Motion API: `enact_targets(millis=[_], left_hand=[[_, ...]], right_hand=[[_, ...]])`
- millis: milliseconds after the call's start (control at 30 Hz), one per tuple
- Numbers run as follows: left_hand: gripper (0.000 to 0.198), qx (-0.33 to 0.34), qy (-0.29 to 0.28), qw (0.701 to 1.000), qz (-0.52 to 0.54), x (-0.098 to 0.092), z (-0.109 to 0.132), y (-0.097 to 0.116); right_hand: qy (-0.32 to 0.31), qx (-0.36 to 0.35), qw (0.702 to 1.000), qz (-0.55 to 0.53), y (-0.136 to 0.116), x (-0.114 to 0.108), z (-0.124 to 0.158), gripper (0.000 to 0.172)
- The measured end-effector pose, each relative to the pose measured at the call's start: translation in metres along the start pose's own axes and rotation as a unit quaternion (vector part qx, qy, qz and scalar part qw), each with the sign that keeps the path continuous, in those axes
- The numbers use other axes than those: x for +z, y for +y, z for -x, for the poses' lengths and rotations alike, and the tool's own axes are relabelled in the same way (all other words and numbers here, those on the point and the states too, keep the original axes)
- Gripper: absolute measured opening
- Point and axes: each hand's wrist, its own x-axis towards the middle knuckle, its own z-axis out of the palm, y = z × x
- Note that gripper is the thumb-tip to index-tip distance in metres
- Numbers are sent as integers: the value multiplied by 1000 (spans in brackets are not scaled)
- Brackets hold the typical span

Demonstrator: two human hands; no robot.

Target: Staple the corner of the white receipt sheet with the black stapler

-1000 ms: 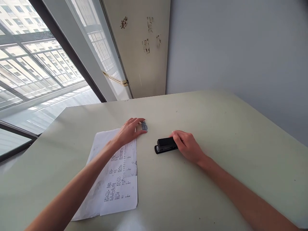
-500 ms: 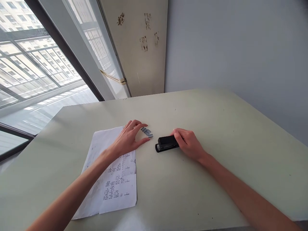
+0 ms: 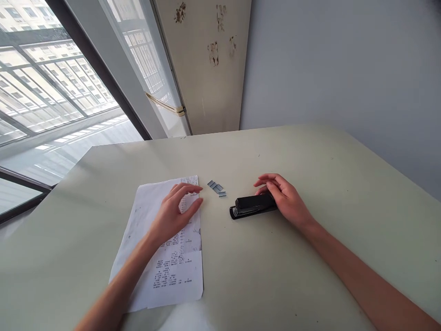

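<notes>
A black stapler (image 3: 253,204) lies on the table, its front end pointing left. At its rear end is my right hand (image 3: 288,198), fingers loosely curved and no longer wrapped round it; whether the hand still touches the stapler I cannot tell. My left hand (image 3: 174,211) hovers over printed sheets of paper (image 3: 177,278), thumb and fingers apart with nothing between them. Several short strips of staples (image 3: 216,187) lie between the two hands, just right of the left fingertips. The left hand and forearm hide part of the paper.
The pale table (image 3: 275,276) reaches to a grey wall (image 3: 327,69) at the right. Behind its far edge stands a refrigerator (image 3: 210,92) with worn patches and a gold handle (image 3: 165,105). A large window (image 3: 44,78) is at the left.
My left hand has drawn back left, away from the staple strips, and over the paper. My right hand has loosened its hold on the stapler and shifted toward its rear end.
</notes>
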Motion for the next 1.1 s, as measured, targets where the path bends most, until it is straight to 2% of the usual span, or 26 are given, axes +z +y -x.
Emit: enact_targets(millis=[100, 200, 400, 600, 767, 867, 967, 1033, 1100], left_hand=[[23, -59, 51, 997, 23, -3, 6, -9], [22, -91, 68, 993, 31, -3, 8, -13], [20, -88, 66, 994, 9, -5, 7, -11], [18, -81, 90, 993, -4, -10, 7, -13], [18, -91, 100, 991, 8, -13, 6, -16], [19, -96, 85, 992, 16, -11, 7, -14], [20, -86, 52, 995, 25, -9, 8, -11], [22, -81, 32, 995, 41, -7, 8, -9], [24, -88, 18, 993, 78, -5, 8, -7]], right_hand=[[-14, 12, 1000, -7, -3, -2, 0, 29], [-23, 25, 999, -12, -6, -3, 0, 31], [-31, 24, 999, -4, -2, -4, -1, 32], [-23, 29, 999, 34, 1, -4, 2, 31], [-47, 38, 998, 29, -2, -4, 0, 37], [-61, 37, 997, 39, -6, -5, 0, 41], [-126, -13, 987, 99, -9, -9, 2, 41], [-191, -77, 965, 162, -11, -11, 4, 42], [-218, -129, 945, 207, -11, -11, 6, 40]])
